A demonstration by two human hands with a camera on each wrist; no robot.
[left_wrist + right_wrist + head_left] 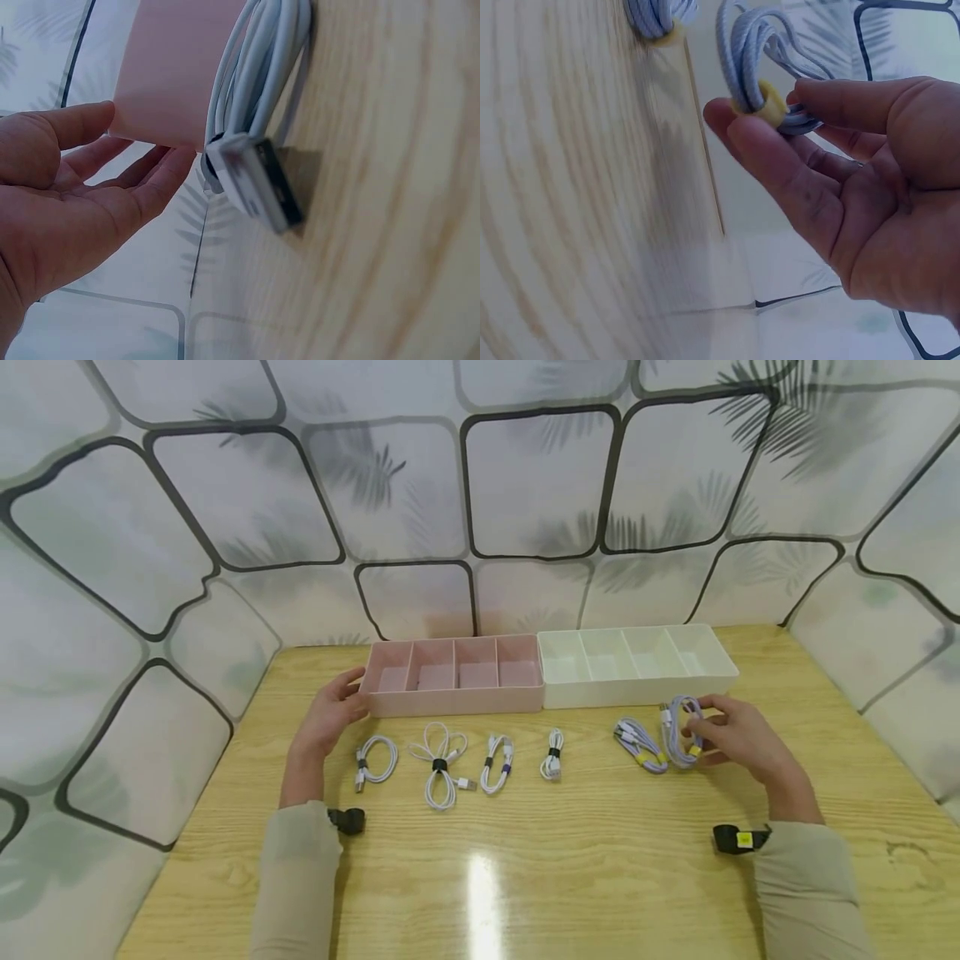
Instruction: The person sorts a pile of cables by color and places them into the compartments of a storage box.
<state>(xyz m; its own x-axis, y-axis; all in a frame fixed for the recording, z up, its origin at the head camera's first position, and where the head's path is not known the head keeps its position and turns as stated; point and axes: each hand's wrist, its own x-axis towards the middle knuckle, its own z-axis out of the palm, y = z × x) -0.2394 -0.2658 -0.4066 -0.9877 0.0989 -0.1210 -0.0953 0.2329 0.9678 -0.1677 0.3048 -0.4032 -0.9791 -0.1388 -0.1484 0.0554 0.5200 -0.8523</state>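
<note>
In the head view my right hand (742,739) pinches a coiled lilac cable (681,731) with a yellow tie. Closer up, in the right wrist view, thumb and fingertips hold the coil near its yellow tie (771,106). A second lilac cable (641,745) lies on the table just left of it. My left hand (327,714) touches the left end of a pink four-compartment box (457,702). Its fingers rest against the box's end in the left wrist view. A coiled white cable (259,67) lies beside that hand, its plug towards the camera.
A cream four-compartment box (637,693) adjoins the pink one. In front of the boxes lie white cables: a round coil (390,760), a looped one with a black tie (440,765), one with a dark purple tie (497,764) and a small bundle (552,754). Patterned cloth (540,485) stands behind the wooden table (585,877).
</note>
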